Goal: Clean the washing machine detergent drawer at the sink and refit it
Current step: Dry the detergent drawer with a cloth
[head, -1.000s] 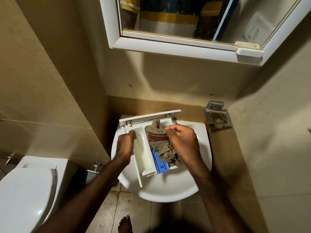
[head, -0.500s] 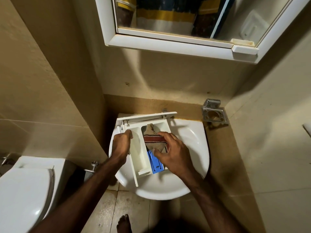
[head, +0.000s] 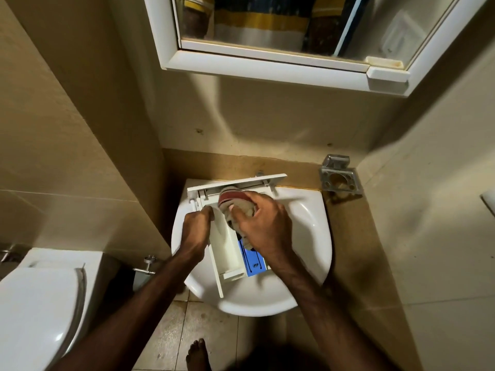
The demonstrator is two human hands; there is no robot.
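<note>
The white detergent drawer point(head: 227, 253) lies across the white sink point(head: 308, 236), its front panel toward the wall. A blue insert point(head: 253, 259) sits in its near right compartment. My left hand point(head: 197, 228) grips the drawer's left wall. My right hand point(head: 263, 223) is closed on a beige cloth with a red stripe point(head: 230, 200), pressing it into the far end of the drawer's right compartment. Part of the cloth is hidden under my palm.
A mirrored cabinet point(head: 267, 65) hangs on the wall above the sink. A metal holder point(head: 340, 178) is fixed at the right on the tiled ledge. A toilet point(head: 40, 303) stands at lower left, with a wall valve point(head: 147, 266) beside it. My bare foot point(head: 197, 354) is on the floor.
My right hand has pushed the cloth from the middle of the drawer toward its far end near the front panel. The left hand kept its grip on the drawer's left wall.
</note>
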